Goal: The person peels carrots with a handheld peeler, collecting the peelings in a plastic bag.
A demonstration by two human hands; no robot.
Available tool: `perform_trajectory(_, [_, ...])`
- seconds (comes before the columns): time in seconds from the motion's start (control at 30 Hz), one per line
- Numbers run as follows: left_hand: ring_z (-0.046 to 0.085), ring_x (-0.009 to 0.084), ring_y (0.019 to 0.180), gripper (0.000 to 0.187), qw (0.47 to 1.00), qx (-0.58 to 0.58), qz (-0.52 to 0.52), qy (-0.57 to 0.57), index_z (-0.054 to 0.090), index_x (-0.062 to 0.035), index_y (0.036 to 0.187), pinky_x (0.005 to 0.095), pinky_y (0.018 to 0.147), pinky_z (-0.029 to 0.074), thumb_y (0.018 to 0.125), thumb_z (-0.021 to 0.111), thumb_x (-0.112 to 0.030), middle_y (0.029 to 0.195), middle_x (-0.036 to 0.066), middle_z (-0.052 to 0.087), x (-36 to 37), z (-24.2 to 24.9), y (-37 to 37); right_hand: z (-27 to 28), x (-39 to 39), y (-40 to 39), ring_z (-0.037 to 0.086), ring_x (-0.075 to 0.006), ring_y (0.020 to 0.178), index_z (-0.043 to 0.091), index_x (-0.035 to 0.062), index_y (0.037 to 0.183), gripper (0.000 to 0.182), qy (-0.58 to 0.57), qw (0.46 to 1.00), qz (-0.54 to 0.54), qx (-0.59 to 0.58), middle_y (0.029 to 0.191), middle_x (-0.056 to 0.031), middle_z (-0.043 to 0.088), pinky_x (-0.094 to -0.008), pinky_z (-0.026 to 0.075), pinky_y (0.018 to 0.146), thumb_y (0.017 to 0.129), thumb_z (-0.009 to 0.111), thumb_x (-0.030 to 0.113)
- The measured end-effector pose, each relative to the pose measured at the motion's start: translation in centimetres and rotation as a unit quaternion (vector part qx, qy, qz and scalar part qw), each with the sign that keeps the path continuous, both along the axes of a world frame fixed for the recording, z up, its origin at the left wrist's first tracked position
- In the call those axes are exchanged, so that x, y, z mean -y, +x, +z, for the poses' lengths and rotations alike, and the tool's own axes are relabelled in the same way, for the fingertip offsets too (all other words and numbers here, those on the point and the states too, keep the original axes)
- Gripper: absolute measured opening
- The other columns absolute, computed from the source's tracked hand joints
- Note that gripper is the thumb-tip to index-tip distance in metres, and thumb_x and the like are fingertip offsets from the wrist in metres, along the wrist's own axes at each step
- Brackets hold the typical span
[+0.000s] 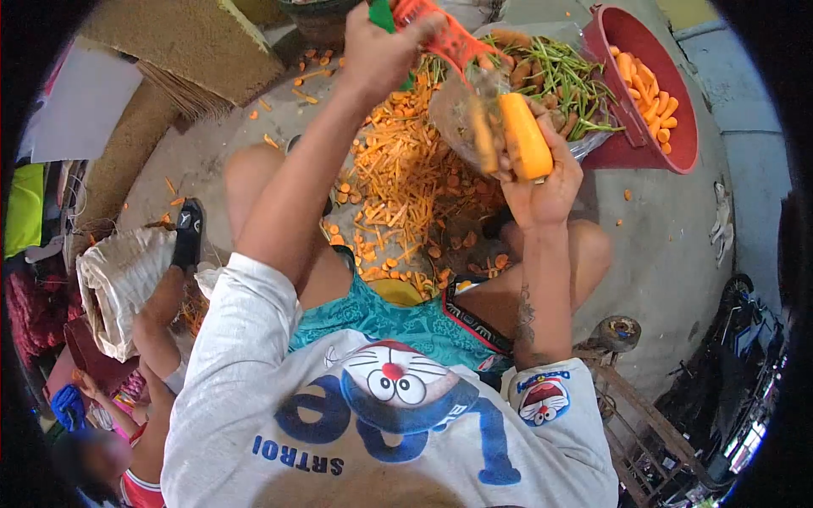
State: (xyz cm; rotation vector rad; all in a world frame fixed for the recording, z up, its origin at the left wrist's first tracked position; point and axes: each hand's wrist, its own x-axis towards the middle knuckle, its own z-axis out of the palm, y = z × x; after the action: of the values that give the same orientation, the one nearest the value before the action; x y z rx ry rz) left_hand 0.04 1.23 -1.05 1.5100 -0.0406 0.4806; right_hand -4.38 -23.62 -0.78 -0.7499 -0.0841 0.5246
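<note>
My right hand [549,182] is wrapped round a thick peeled carrot [525,135], held tilted above a clear plastic bag [461,127]. Beside the carrot, a blurred orange strip [483,134] hangs in the air. Up and to the left, my left hand [385,49] is closed on an orange-red and green tool [442,32]; motion blur hides its exact kind. Green stalks [569,74] and brown unpeeled roots [527,74] lie in the bag. Below my hands, a heap of carrot peelings and cut ends [402,173] covers the floor between my legs.
A red tub [686,152] with peeled carrots [650,97] leans at the right. A rusty metal frame [635,406] stands at the lower right. Another person [148,406] sits at the lower left near a cream sack [114,288]. Foam padding [186,42] is at the upper left.
</note>
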Motion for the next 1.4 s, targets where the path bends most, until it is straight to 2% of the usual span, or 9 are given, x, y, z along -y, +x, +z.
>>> perform_trajectory(0.13, [0.061,0.0054,0.070,0.024,0.971,0.206,-0.076,0.097,0.068,-0.0053,0.100,0.0236,0.060,0.050,0.089,0.080,-0.023,0.083,-0.002,0.067,5.9,0.9,-3.4,1.3,-2.0,-0.2,0.057,-0.0157,0.074,0.051,0.0061,0.132,0.041,-0.104,0.982,-0.149,-0.055,0.103,-0.0080,0.063,-0.0284,0.041,0.057,0.100,0.049,0.031])
perform_trajectory(0.23, [0.062,0.0065,0.077,0.026,0.990,0.079,-0.061,0.103,0.068,-0.0040,0.102,0.0254,0.070,0.052,0.088,0.080,-0.022,0.084,-0.002,0.067,2.8,0.9,-1.7,-0.6,-0.1,0.1,0.062,-0.0179,0.083,0.051,0.0059,0.132,0.039,0.049,0.996,0.044,0.063,0.109,-0.0084,0.064,-0.0310,0.049,0.062,0.101,0.048,0.029])
perform_trajectory(0.33, [0.062,0.0095,0.067,0.013,0.999,0.026,-0.039,0.009,0.060,-0.0037,0.095,0.0277,0.061,0.051,0.095,0.071,-0.012,0.080,0.002,0.066,0.1,2.0,-0.2,0.7,-0.9,-0.5,0.063,-0.0180,0.085,0.051,0.0064,0.131,0.037,-0.020,1.000,-0.024,-0.002,0.111,-0.0071,0.063,-0.0317,0.050,0.064,0.101,0.047,0.028])
perform_trajectory(0.37, [0.062,0.0068,0.084,0.028,1.000,-0.012,-0.018,0.019,0.069,-0.0034,0.104,0.0275,0.077,0.052,0.088,0.081,-0.022,0.087,-0.001,0.068,0.0,1.2,-0.4,0.5,-0.9,-0.3,0.063,-0.0180,0.085,0.051,0.0064,0.131,0.037,-0.018,1.000,-0.025,0.003,0.111,-0.0071,0.063,-0.0317,0.050,0.064,0.101,0.047,0.028])
perform_trajectory(0.5, [0.062,0.0063,0.074,0.027,0.973,0.165,-0.110,0.115,0.069,-0.0026,0.102,0.0268,0.066,0.051,0.088,0.081,-0.023,0.083,-0.002,0.069,5.3,1.6,-3.9,0.7,-1.3,-0.2,0.060,-0.0153,0.079,0.051,0.0076,0.132,0.040,-0.071,0.995,-0.070,-0.010,0.106,-0.0052,0.063,-0.0289,0.045,0.058,0.100,0.047,0.032])
perform_trajectory(0.87, [0.060,0.0064,0.070,0.024,0.987,0.140,-0.052,0.056,0.068,-0.0026,0.101,0.0257,0.065,0.052,0.089,0.080,-0.020,0.082,-0.002,0.068,5.6,1.4,-3.6,1.1,-1.3,0.2,0.062,-0.0147,0.080,0.051,0.0047,0.131,0.043,-0.115,0.985,-0.130,0.004,0.109,-0.0069,0.063,-0.0262,0.049,0.058,0.096,0.052,0.029])
perform_trajectory(1.1, [0.052,0.0045,0.055,0.020,0.998,0.040,0.035,0.038,0.067,-0.0062,0.093,0.0228,0.050,0.041,0.088,0.080,-0.020,0.071,-0.004,0.062,0.7,0.3,-0.2,-0.3,-0.1,0.3,0.065,-0.0187,0.092,0.049,0.0014,0.132,0.044,0.044,0.998,0.025,0.043,0.115,-0.0083,0.062,-0.0318,0.055,0.071,0.098,0.050,0.029])
perform_trajectory(1.27, [0.061,0.0063,0.072,0.031,0.985,0.131,-0.060,0.090,0.067,-0.0046,0.103,0.0243,0.063,0.050,0.084,0.084,-0.021,0.083,-0.002,0.067,4.7,0.8,-2.9,0.6,-2.0,-0.3,0.059,-0.0144,0.080,0.053,0.0044,0.132,0.044,-0.113,0.979,-0.165,0.046,0.109,-0.0093,0.063,-0.0282,0.043,0.055,0.099,0.047,0.033])
perform_trajectory(1.4, [0.063,0.0100,0.071,0.014,0.998,0.025,-0.053,0.007,0.059,-0.0025,0.097,0.0286,0.066,0.052,0.095,0.071,-0.011,0.081,0.003,0.066,0.8,3.2,-1.1,-0.7,0.3,-0.1,0.060,-0.0143,0.080,0.054,0.0042,0.133,0.045,0.038,0.996,0.041,0.071,0.112,-0.0107,0.065,-0.0269,0.042,0.053,0.100,0.045,0.034])
